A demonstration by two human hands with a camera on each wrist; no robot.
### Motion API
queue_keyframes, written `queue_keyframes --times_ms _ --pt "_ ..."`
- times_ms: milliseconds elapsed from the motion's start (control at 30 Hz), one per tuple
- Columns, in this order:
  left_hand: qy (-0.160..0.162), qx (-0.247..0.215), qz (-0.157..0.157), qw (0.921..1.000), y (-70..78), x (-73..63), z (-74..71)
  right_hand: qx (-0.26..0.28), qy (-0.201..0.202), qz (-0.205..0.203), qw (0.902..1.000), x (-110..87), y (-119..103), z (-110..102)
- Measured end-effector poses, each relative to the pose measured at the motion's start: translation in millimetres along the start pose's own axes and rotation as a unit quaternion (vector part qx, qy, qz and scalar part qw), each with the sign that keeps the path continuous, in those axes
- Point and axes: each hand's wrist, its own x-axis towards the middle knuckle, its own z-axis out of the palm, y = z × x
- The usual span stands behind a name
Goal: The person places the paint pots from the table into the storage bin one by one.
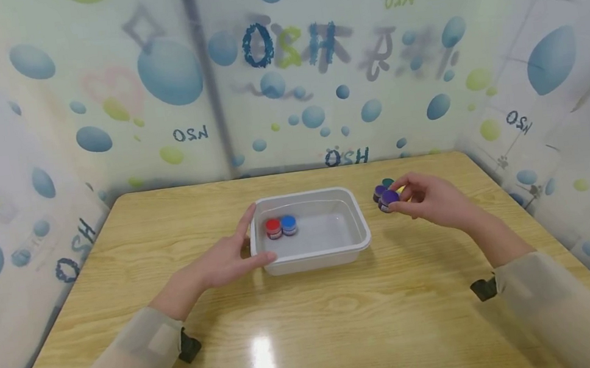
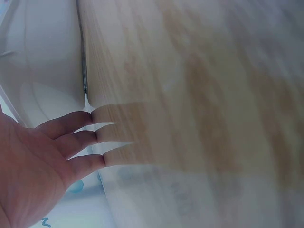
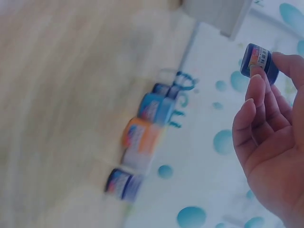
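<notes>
A small paint jar with a purple lid [image 1: 388, 199] is pinched between the thumb and fingers of my right hand [image 1: 435, 200]. The right wrist view shows this jar [image 3: 259, 63] raised above the table, its printed label visible. My left hand [image 1: 225, 259] rests against the left end of a white plastic tub [image 1: 318, 261], fingers spread along the side and thumb at the front rim. In the left wrist view several fingers [image 2: 78, 142] extend fairly straight beside the tub. Inside the tub, toward the left, a red-lidded jar [image 1: 273, 228] and a blue-lidded jar [image 1: 289, 225] stand side by side.
More jars stand grouped at the right, partly behind my right hand: a purple-lidded one [image 1: 379, 192] and a green-lidded one [image 1: 387, 183]. The right wrist view shows an orange jar [image 3: 138, 134] and a blue jar [image 3: 155, 109]. Printed curtains [image 1: 159, 157] border the wooden table [image 1: 313, 329].
</notes>
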Motion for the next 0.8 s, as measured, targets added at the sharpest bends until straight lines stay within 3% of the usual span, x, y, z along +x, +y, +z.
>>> queue_keyframes --times_ms 233,567,800 --pt "-0.002 -0.005 -0.001 1.0 0.1 0.3 -0.2 0.011 -0.004 -0.032 0.9994 16.2 -27 12" --pt "-0.003 -0.002 -0.004 1.0 0.2 0.2 0.3 0.028 -0.041 -0.039 0.998 46.3 -54 49" --pt "-0.002 -0.006 -0.01 0.9999 0.4 -0.4 0.2 0.038 -0.068 -0.069 0.9945 62.1 -76 72"
